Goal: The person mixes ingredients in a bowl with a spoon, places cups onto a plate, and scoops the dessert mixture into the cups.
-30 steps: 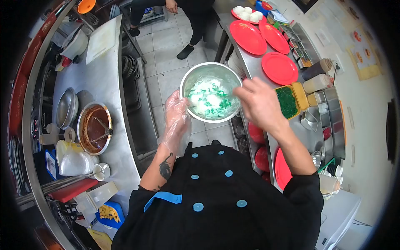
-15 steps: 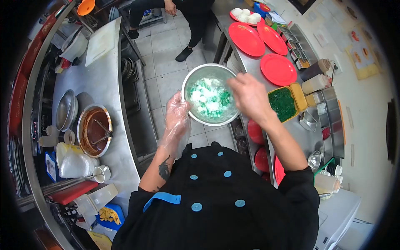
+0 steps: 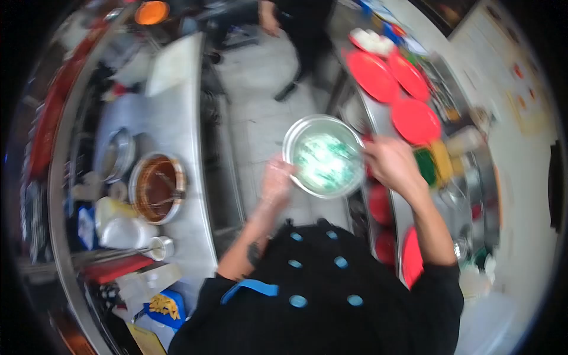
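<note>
A round metal mixing bowl [image 3: 288, 142] is held out over the floor, with blurred white and green food [image 3: 325, 163] inside. My left hand [image 3: 278, 180], in a clear plastic glove, is closed on the bowl's left rim. At the right rim is my bare right hand [image 3: 390, 163], fingers curled together. Motion blur hides whether those fingers grip the rim or a thin utensil.
On the left counter stand a bowl of brown sauce [image 3: 160, 183] and a white cutting board [image 3: 174, 62]. Red plates [image 3: 417, 121] and a yellow container of greens [image 3: 441, 163] line the right counter. Another person [image 3: 305, 35] stands ahead.
The whole view has shifted and blurred. My right hand has moved from over the bowl's inside to its right rim. The food inside looks smeared by motion. My left hand still holds the bowl.
</note>
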`<state>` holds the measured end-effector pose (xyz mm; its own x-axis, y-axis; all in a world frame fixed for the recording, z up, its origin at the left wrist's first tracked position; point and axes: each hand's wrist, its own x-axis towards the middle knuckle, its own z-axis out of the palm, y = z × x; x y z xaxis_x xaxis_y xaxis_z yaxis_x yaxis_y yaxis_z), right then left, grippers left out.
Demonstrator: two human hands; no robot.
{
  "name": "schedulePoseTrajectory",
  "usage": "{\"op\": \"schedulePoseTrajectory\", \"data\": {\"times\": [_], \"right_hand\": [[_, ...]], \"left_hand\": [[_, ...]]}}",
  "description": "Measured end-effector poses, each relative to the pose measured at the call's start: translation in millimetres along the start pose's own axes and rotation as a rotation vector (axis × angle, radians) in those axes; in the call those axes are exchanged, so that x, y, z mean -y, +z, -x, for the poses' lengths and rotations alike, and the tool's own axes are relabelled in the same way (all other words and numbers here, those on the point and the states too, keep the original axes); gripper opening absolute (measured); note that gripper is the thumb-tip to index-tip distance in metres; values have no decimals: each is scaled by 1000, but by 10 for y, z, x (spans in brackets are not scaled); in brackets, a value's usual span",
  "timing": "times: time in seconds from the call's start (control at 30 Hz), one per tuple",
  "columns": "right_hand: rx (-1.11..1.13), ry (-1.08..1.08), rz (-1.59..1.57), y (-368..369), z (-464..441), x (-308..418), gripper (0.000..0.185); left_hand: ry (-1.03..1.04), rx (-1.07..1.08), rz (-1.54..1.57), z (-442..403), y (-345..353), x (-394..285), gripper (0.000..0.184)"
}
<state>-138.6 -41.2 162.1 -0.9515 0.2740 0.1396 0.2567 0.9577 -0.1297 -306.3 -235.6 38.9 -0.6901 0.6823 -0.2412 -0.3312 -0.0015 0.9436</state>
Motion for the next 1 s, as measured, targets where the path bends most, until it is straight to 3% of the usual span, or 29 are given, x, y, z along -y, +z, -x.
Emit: {"op": "schedulePoseTrajectory", "data": {"times": [0.03, 0.07, 0.1, 0.2, 0.37, 0.43, 0.47, 0.5, 0.53, 0.57, 0.63, 0.73, 0.9, 1.0], "right_hand": [[-30, 50, -15, -49, -2, 45, 11], [14, 37, -20, -141, -9, 116, 9], [-23, 26, -102, -103, 24, 149, 10], [48, -6, -199, -56, -4, 275, 15], [-108, 83, 50, -215, 0, 266, 20], [-155, -86, -14, -73, 22, 234, 24], [-91, -76, 59, 17, 27, 175, 26], [-138, -109, 108, 60, -4, 66, 25], [-108, -34, 149, 13, -10, 11, 23], [-213, -24, 158, -20, 11, -24, 23], [-245, -18, 153, -164, 77, 97, 25], [-278, -139, 39, -12, 105, 195, 24], [-238, -36, 149, -113, 120, 109, 25], [-291, -82, 89, -28, 93, 296, 21]], "left_hand": [[-136, -32, -311, 126, 46, -346, 27], [17, -18, -395, 68, -38, -211, 30], [58, 48, 45, -120, -58, 265, 33], [0, 167, 248, -119, 14, 197, 28], [-40, 205, 280, -137, 52, 276, 27], [102, 117, 208, -123, 113, 221, 29], [11, 154, 43, -42, 120, -90, 33], [-4, 220, 79, -87, 64, -32, 34], [101, 260, 42, -101, 28, 32, 36], [78, 235, 20, -115, 15, 118, 40], [132, 225, 193, 40, 124, -97, 40], [-30, 271, 355, -56, 95, -76, 40], [-10, 307, 280, -17, 109, -123, 42], [-20, 285, 274, -15, 106, -119, 41]]}}
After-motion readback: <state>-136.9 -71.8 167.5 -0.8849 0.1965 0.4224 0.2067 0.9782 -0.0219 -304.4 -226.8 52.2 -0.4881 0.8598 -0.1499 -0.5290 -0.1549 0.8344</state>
